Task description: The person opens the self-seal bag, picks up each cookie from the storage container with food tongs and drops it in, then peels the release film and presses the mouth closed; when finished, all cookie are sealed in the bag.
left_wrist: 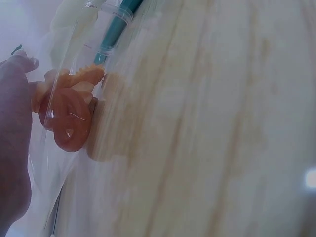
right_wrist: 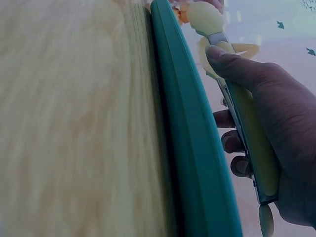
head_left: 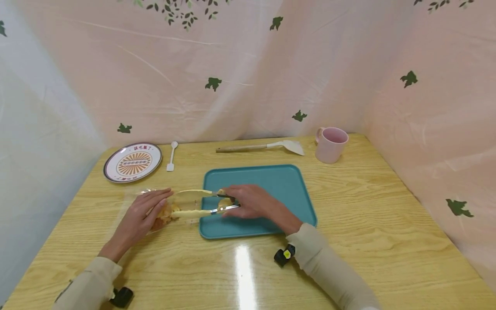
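Observation:
In the head view my right hand (head_left: 249,201) grips a pair of tongs (head_left: 229,208) with cream tips. The tongs are spread, and their tips reach left to a clear plastic bag (head_left: 129,211). My left hand (head_left: 143,211) holds that bag, fingers over its top. Inside lie orange and reddish-brown food pieces (left_wrist: 71,118), one of them rounded and glossy; their kind is unclear. The right wrist view shows the thumb and curled fingers around the tongs' handles (right_wrist: 252,133). A pale yellow piece (head_left: 225,202) shows between the tongs' arms, over the tray.
A teal tray (head_left: 267,176) lies under my right hand. Behind are a patterned plate (head_left: 116,159), a small white spoon (head_left: 172,156), a wooden-handled spatula (head_left: 248,148) and a pink mug (head_left: 329,148). A curtain (head_left: 248,103) hangs along the table's back edge.

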`<state>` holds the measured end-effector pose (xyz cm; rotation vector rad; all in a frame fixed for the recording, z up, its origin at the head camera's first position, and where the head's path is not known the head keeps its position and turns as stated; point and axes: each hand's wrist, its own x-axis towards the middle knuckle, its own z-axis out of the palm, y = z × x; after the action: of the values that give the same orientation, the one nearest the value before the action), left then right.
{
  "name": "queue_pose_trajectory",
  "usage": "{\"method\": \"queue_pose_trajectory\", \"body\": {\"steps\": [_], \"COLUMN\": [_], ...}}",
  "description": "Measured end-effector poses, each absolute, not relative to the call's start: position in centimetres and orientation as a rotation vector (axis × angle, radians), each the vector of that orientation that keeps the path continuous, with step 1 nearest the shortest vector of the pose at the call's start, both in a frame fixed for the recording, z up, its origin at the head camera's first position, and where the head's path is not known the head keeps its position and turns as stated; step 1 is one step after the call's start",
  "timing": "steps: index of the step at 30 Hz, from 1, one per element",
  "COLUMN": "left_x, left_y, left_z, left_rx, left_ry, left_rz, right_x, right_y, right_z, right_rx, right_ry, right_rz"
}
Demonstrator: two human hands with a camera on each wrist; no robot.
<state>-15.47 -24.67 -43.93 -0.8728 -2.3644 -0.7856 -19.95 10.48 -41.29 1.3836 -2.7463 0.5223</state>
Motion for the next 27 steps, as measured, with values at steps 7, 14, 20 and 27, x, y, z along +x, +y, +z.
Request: {"method": "queue_pose_trajectory", "body": {"steps": [7, 14, 20, 27], "left_x": [-15.5, -15.5, -15.6, -15.6], "left_y": [-24.7, -24.7, -24.8, -24.8], "left_z": [-44.1, -44.2, -44.3, -44.3], "left_rx": [-0.848, -0.855, -0.856, -0.867], "left_ry": [-2.395, -2.385, -2.385, -2.381], "left_rz": [-0.783, -0.785, -0.783, -0.788], "right_x": [-19.7, -19.2, -18.3, -17.1], "right_y": [12.5, 15.2, 17.8, 20.5], "right_z": [-41.2, -41.2, -40.8, -40.3], "right_rx": [1.332, 1.274, 1.184, 1.109], "right_ry": [-2.756, -2.730, -2.771, -2.806], "right_rz": [0.588, 0.607, 0.555, 0.495]}}
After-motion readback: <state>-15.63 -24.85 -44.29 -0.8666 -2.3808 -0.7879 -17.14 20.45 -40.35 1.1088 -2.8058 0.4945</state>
